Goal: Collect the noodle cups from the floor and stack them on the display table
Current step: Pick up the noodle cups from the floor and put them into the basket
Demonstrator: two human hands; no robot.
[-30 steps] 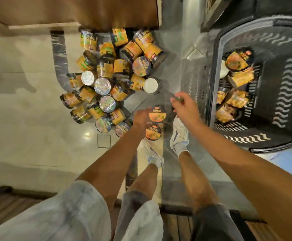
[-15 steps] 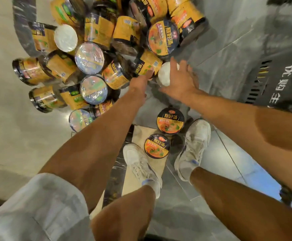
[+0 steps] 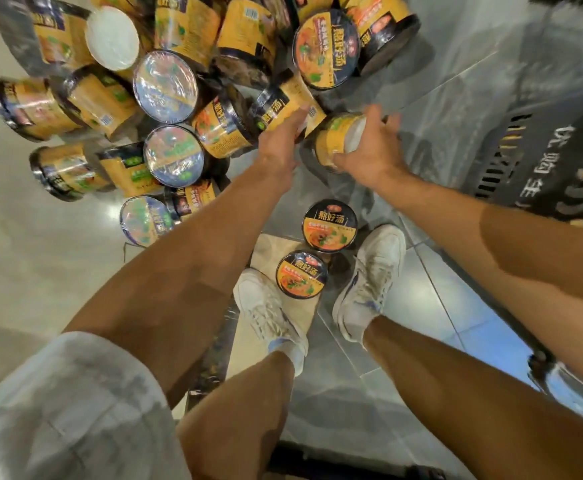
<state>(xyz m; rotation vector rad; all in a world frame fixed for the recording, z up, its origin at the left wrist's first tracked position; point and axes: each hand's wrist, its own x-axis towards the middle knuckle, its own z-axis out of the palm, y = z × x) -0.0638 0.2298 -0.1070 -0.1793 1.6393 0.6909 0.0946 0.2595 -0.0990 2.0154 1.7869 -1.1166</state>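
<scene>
Head view: person bent over a pile of noodle cups (image 3: pixel 165 98) on the floor (image 3: pixel 40 237), far left of centre. Cups are yellow and black, most on their sides, a few lid-up or base-up.

Right hand (image 3: pixel 369 154) grips 1 tilted cup (image 3: pixel 338 136) at the near right edge of the pile. Thumb curls on the near side, fingers wrap over the far side, pale base faces the palm.

Left hand (image 3: pixel 279 140) reaches to a sideways cup (image 3: pixel 283 105) just left of that one. Fingers are extended and touch its wall; can't tell if they close around it.

2 upright cups stand apart from the pile, between the white shoes (image 3: pixel 369 282): farther cup (image 3: pixel 330 225) and nearer cup (image 3: pixel 302 274), lids up and almost touching.

Black plastic basket (image 3: pixel 543 143) with printed characters sits at far right on the floor. White sleeve (image 3: pixel 68 410) is at near left.
</scene>
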